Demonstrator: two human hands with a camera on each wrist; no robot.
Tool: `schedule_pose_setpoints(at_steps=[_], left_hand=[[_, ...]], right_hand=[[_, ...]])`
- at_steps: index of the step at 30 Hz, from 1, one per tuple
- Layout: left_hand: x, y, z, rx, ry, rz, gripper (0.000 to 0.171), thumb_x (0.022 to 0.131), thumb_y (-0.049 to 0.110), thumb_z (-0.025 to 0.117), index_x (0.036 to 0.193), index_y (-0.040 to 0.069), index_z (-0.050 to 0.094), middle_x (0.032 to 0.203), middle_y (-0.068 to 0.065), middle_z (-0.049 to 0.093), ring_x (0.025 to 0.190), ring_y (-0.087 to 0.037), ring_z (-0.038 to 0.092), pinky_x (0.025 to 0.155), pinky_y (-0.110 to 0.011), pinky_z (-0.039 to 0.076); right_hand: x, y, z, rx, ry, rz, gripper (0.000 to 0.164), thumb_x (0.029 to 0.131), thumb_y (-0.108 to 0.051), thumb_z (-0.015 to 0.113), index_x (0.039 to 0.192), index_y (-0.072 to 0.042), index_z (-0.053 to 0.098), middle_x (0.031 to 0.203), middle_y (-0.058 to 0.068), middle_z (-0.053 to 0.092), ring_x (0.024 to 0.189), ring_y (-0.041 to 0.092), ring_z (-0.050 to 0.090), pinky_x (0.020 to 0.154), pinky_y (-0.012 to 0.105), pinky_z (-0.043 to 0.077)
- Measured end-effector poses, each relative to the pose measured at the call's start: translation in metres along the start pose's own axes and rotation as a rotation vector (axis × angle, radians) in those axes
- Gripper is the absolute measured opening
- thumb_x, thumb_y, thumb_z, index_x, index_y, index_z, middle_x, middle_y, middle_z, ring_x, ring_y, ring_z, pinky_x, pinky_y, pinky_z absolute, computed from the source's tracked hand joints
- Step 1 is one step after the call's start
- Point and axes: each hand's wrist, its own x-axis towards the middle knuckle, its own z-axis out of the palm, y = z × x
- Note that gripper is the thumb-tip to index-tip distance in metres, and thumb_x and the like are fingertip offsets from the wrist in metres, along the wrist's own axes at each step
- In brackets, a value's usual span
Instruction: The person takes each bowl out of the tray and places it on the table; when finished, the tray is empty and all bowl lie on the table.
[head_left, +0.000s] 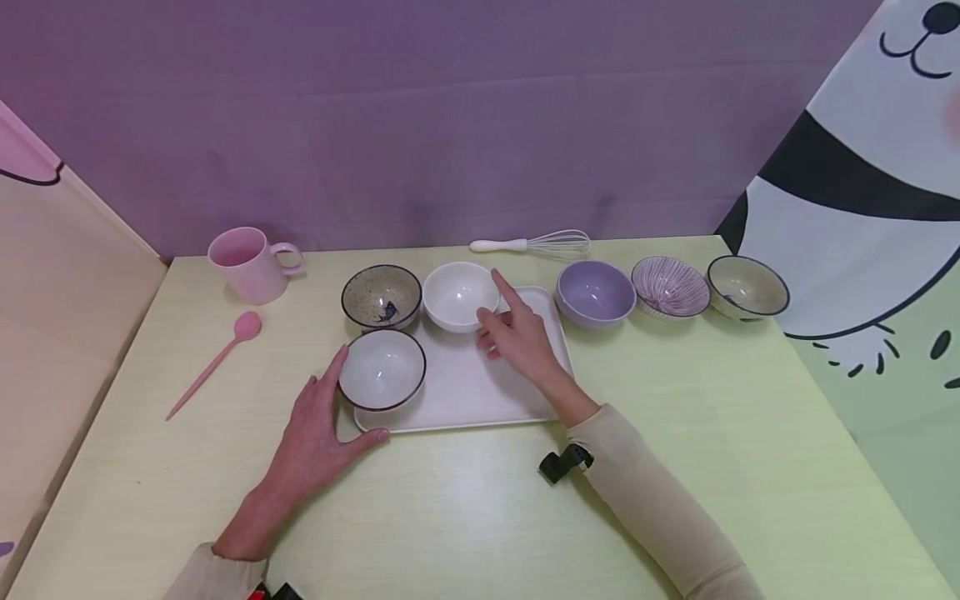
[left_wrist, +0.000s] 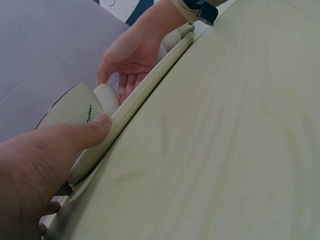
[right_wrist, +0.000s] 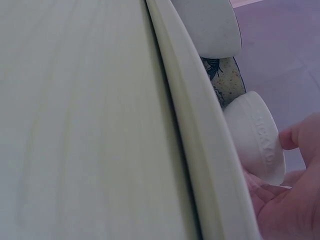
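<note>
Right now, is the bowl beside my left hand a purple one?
No, the bowl beside your left hand is white inside with a thin dark rim.

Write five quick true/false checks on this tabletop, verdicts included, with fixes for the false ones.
1. The pink spoon lies nearer the person than the pink mug. True.
2. The whisk lies on the tray. False: the whisk lies on the table, behind the white tray.
3. The right hand is at the plain white bowl. True.
4. The left hand is at the mug. False: the left hand is at the dark-rimmed white bowl.
5. The striped bowl stands between the purple bowl and the cream bowl. True.
</note>
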Motion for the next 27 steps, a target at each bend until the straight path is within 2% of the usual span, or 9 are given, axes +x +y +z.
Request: schedule_pose_setpoints(at_steps=[3,7,9,13,16,21,27], left_hand=[[0.0,0.0,0.0,0.001,0.002,0.005,0.127,0.087,0.043,0.096,0.18,0.024,0.012,0.18,-0.019,0.031,0.161,-0.063,0.021,0.128,-0.079,0.026],[0.0,0.0,0.0,0.003,0.0,0.005,0.126,0.088,0.044,0.096,0.18,0.024,0.012,0.18,-0.019,0.031,0.161,-0.063,0.021,0.128,-0.079,0.026],[0.0,0.0,-0.001,0.004,-0.004,0.001,0.126,0.088,0.045,0.095,0.18,0.024,0.011,0.18,-0.019,0.031,0.161,-0.063,0.021,0.128,-0.079,0.026],[-0.001,0.001,-0.001,0.005,-0.009,-0.007,0.127,0.088,0.047,0.095,0.18,0.025,0.011,0.179,-0.019,0.031,0.161,-0.064,0.021,0.127,-0.08,0.027],[-0.002,0.001,-0.001,0.006,-0.008,-0.008,0.127,0.087,0.047,0.095,0.18,0.026,0.011,0.179,-0.019,0.032,0.161,-0.064,0.021,0.125,-0.081,0.028],[-0.001,-0.001,0.0,0.0,-0.001,-0.005,0.127,0.087,0.044,0.096,0.18,0.026,0.012,0.179,-0.019,0.032,0.161,-0.063,0.021,0.126,-0.081,0.027],[-0.001,-0.002,0.001,0.0,0.001,0.001,0.127,0.087,0.045,0.096,0.18,0.025,0.012,0.18,-0.018,0.031,0.162,-0.062,0.021,0.128,-0.079,0.026]], right_hand=[[0.003,0.002,0.0,-0.025,0.01,0.014,0.075,0.108,-0.024,0.065,0.176,-0.023,0.034,0.093,0.017,0.083,0.071,0.026,0.08,0.065,0.037,0.069],[0.022,0.027,0.001,-0.012,0.029,0.073,0.076,0.106,-0.025,0.068,0.175,-0.029,0.038,0.085,0.007,0.083,0.068,0.021,0.08,0.065,0.032,0.068],[0.026,0.032,0.003,0.001,0.051,0.09,0.076,0.104,-0.023,0.067,0.174,-0.029,0.04,0.082,0.006,0.082,0.067,0.019,0.08,0.065,0.03,0.068],[0.011,0.007,0.006,0.022,0.095,0.073,0.074,0.101,-0.017,0.062,0.172,-0.022,0.044,0.084,0.016,0.081,0.069,0.022,0.081,0.068,0.032,0.069],[0.002,-0.01,0.009,0.027,0.121,0.078,0.072,0.1,-0.013,0.059,0.171,-0.022,0.047,0.088,0.022,0.081,0.07,0.02,0.081,0.069,0.031,0.069],[-0.001,-0.016,0.009,0.037,0.149,0.12,0.071,0.099,-0.01,0.057,0.169,-0.025,0.051,0.09,0.024,0.081,0.068,0.016,0.08,0.07,0.027,0.068],[-0.004,-0.016,0.006,0.067,0.159,0.128,0.07,0.098,-0.011,0.058,0.166,-0.026,0.055,0.088,0.023,0.08,0.068,0.02,0.081,0.071,0.029,0.069]])
